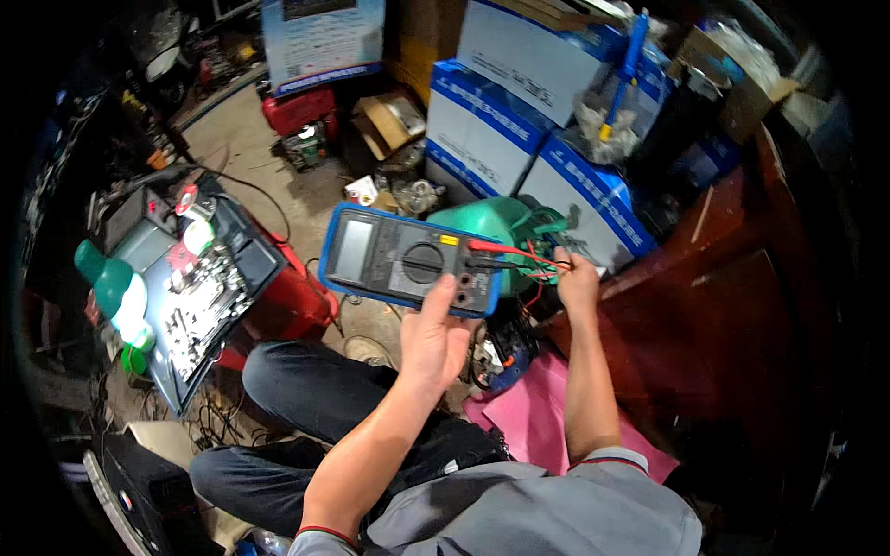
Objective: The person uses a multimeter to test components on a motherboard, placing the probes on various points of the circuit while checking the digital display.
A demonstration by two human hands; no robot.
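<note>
My left hand [436, 338] grips a multimeter [378, 264] by its lower end, thumb on the front near the sockets. The meter has a dark face, a blue rim, a round dial and a grey screen. Red and black test leads [496, 248] are plugged into its sockets and run to the right. My right hand [579, 280] is closed around the leads, a little right of the meter. Its fingertips are partly hidden by the wires. Behind the leads sits a green plastic container [482, 221] with tangled green material at its side.
At left, a lit green lamp [113, 285] shines on a dark tray [255, 255] of small parts, standing on something red. White-and-blue cartons [491, 130] are stacked ahead. A reddish-brown wooden cabinet [686, 287] stands at right. Pink cloth [533, 408] lies beside my legs; cables cross the floor.
</note>
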